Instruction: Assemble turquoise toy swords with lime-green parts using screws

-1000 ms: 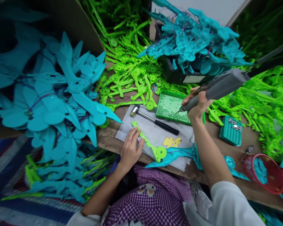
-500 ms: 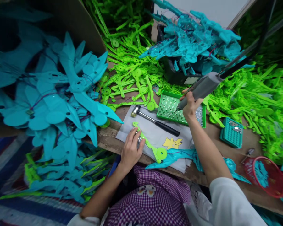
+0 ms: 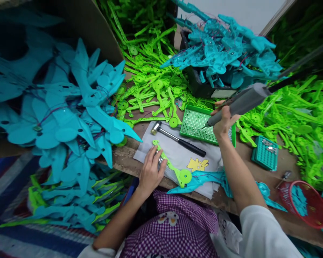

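My right hand (image 3: 223,120) is wrapped round a grey electric screwdriver (image 3: 244,100), its tip down over the green perforated tray (image 3: 195,123) of small screws. My left hand (image 3: 152,170) rests on the upper part of a lime-green plastic arm (image 3: 185,176), fingers bent over it; a shiny bit shows beneath the fingers. The round end of the green arm lies against a long blue plastic piece (image 3: 207,178) at the table's front edge. A hammer (image 3: 181,141) with a black handle lies on the grey cloth (image 3: 144,150), above a yellow cartoon figure (image 3: 197,164).
Blue parts with wires (image 3: 88,96) are heaped at left. Lime-green parts (image 3: 161,86) cover the back and right. A black bin (image 3: 201,86) holds more blue parts. At right are a teal block (image 3: 265,154) and red baskets (image 3: 288,200).
My right hand and the screwdriver have shifted slightly to the right over the tray, and the tool leans more. My left hand stays on the green arm.
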A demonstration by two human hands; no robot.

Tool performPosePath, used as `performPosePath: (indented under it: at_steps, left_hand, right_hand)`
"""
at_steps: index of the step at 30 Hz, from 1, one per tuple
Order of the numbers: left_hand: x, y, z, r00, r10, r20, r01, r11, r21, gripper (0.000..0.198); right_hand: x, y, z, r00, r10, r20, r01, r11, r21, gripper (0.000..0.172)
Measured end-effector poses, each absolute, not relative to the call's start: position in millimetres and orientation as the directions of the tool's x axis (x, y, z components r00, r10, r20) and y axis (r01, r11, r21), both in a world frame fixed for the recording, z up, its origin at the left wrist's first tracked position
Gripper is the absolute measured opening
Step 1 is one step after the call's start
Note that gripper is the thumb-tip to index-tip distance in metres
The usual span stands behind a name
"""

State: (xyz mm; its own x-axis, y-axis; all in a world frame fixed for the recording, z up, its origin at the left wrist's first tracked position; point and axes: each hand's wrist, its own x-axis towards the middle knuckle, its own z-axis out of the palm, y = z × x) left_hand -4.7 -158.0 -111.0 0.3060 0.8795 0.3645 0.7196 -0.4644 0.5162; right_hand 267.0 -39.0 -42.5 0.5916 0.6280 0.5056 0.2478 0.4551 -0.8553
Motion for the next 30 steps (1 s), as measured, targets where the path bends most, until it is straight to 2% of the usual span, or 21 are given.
performPosePath:
  at_steps: [4, 7, 11, 14, 21, 30]
  left_hand:
    - [-3.7, -158.4, -112.0, 0.309, 0.881, 0.359, 0.725, -0.462, 0.510, 0.039]
    - [-2.0, -158.4, -111.4, 0.311, 0.883, 0.350, 0.736, -0.457, 0.500, 0.039]
    - [-0.9, -158.0, -109.6, 0.301, 0.889, 0.345, 0.739, -0.446, 0.504, 0.037]
    - [-1.2, -158.2, -108.2, 0.302, 0.894, 0.332, 0.736, -0.440, 0.514, 0.037]
    - [-3.0, -158.5, -105.9, 0.310, 0.898, 0.313, 0.721, -0.436, 0.538, 0.037]
    - [-2.1, -158.9, -105.8, 0.309, 0.902, 0.303, 0.746, -0.427, 0.511, 0.036]
  right_hand:
    - [249.7, -53.5, -16.0, 0.618, 0.578, 0.533, 0.172, 0.562, -0.809, 0.037]
    - [206.4, -61.4, -8.4, 0.559, 0.618, 0.553, 0.059, 0.636, -0.769, 0.041]
    - [134.5, -56.8, -26.5, 0.341, 0.799, 0.495, -0.078, 0.549, -0.832, 0.041]
    - [101.1, -46.9, -46.4, 0.210, 0.871, 0.443, -0.117, 0.473, -0.874, 0.039]
    - [90.0, -41.0, -56.2, 0.194, 0.901, 0.388, -0.098, 0.411, -0.906, 0.036]
    - [83.6, -33.6, -58.3, 0.017, 0.929, 0.371, 0.022, 0.370, -0.929, 0.036]
